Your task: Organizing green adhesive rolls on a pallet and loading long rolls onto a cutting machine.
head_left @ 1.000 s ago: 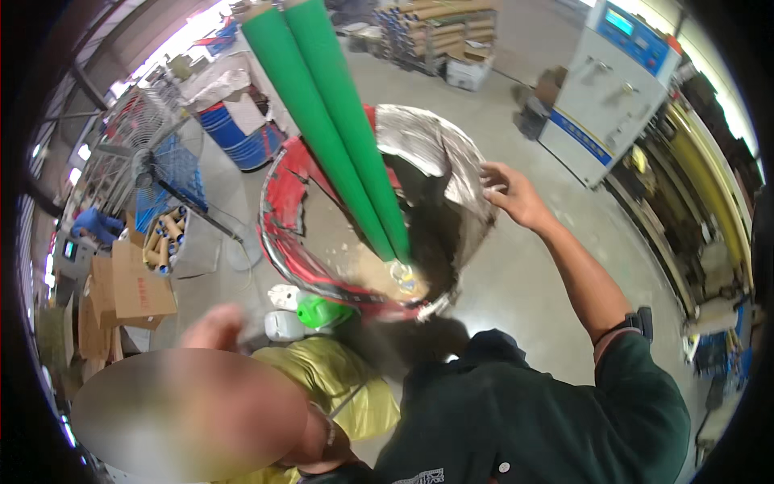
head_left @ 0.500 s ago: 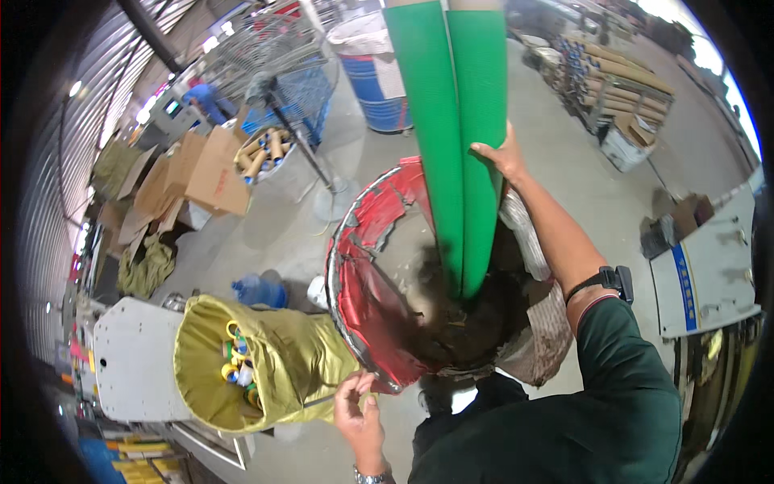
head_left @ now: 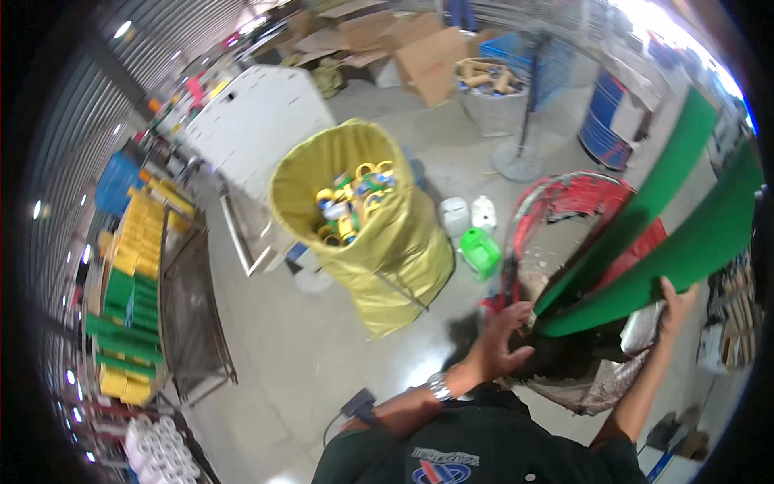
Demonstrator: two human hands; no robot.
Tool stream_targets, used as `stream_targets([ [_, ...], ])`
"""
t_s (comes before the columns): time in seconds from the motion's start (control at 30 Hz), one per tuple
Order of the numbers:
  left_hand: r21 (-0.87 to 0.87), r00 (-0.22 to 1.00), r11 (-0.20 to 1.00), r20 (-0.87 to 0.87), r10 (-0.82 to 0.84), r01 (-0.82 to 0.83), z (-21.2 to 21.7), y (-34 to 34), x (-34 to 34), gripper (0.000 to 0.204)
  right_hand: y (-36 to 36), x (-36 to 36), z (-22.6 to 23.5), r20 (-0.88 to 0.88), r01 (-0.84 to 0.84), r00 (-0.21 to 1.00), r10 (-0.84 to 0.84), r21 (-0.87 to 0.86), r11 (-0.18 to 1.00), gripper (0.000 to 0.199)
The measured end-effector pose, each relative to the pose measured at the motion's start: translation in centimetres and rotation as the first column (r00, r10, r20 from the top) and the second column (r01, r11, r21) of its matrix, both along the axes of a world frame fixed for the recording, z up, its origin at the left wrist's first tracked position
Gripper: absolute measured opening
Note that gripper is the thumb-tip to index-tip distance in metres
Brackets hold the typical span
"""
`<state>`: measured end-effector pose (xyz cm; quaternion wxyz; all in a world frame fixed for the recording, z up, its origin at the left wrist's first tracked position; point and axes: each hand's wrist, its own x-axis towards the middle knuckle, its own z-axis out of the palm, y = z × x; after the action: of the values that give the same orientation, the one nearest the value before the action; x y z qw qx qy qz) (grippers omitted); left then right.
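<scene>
Two long green rolls (head_left: 645, 282) stand slanted in a worn red-rimmed drum (head_left: 520, 218), their upper ends spread apart and leaning to the right. My right hand (head_left: 676, 305) grips the nearer roll from its right side, its fingertips partly behind the roll. My left hand (head_left: 496, 343) is at the drum's near left rim, beside the rolls' lower ends; its thumb and fingers are apart and it holds nothing. Whether its fingertips touch the roll I cannot tell. Dark dirt and torn lining show inside the drum.
Left of the drum stands a yellow sack (head_left: 403, 270) filled with small coloured pieces. A green jug (head_left: 480, 252) and white jugs (head_left: 454, 216) sit between them. Behind are a stand with a round base (head_left: 520, 161), a tub of cardboard tubes (head_left: 492, 113) and a blue drum (head_left: 606, 121).
My view has swung to the left. The rolls now lean right with their tops apart. My left hand has come from beside the drum to its rim by the rolls.
</scene>
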<state>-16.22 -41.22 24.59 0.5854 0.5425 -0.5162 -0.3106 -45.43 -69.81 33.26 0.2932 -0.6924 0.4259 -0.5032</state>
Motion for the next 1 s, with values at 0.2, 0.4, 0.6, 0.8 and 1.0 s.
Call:
stream_targets([
  [0.2, -0.223, 0.988, 0.962, 0.029, -0.154, 0.157, -0.2, 2.8, 2.7, 0.115, 5.8, 8.1, 12.9, 0.245, -0.511, 0.789, 0.564, -0.247, 0.823, 0.054],
  [0.4, -0.370, 0.979, 0.916, -0.180, 0.092, -0.154, 0.3, 12.8, 9.8, 0.118, 25.1, 40.4, 20.0, 0.216, -0.962, 0.238, 0.947, -0.082, 0.261, 0.050],
  [0.6, -0.200, 0.587, 0.716, -0.734, 0.343, -0.669, -1.3, 28.9, 21.9, 0.064, 43.1, 54.2, 1.2, -0.068, -0.949, -0.035, 0.997, 0.315, -0.012, 0.082],
  [0.8, -0.024, 0.280, 0.613, -0.903, 0.325, -0.790, -2.0, 36.4, 36.4, 0.057, 31.2, 36.0, -29.7, -0.136, -0.179, 0.538, 0.832, 0.946, 0.270, 0.057],
  [1.0, 0.221, 0.009, 0.581, -0.931, 0.366, -0.783, -5.1, 39.6, 46.8, 0.058, 29.0, 29.5, -34.4, -0.352, 0.187, 0.779, 0.519, 0.920, 0.344, 0.055],
])
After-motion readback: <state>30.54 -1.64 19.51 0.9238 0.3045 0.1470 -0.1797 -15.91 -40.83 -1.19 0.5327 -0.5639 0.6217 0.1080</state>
